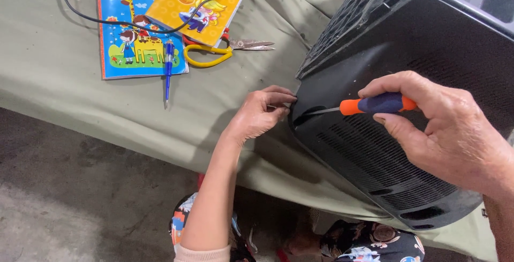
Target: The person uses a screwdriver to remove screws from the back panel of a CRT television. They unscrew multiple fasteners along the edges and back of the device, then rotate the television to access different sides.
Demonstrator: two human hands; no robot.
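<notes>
Right hand (455, 133) grasps the orange-and-blue screwdriver (369, 104), tip buried in the black vented casing (407, 149), while the left hand (262, 113) curls its fingers on the casing's edge, apparently steadying it.

The left arm (214, 187) is bare down to a pale pink sleeve hem (201, 254) at the upper arm. Both hands are bare, without rings or gloves. Below them shows dark clothing (369, 246) with a colourful flowery print.
</notes>
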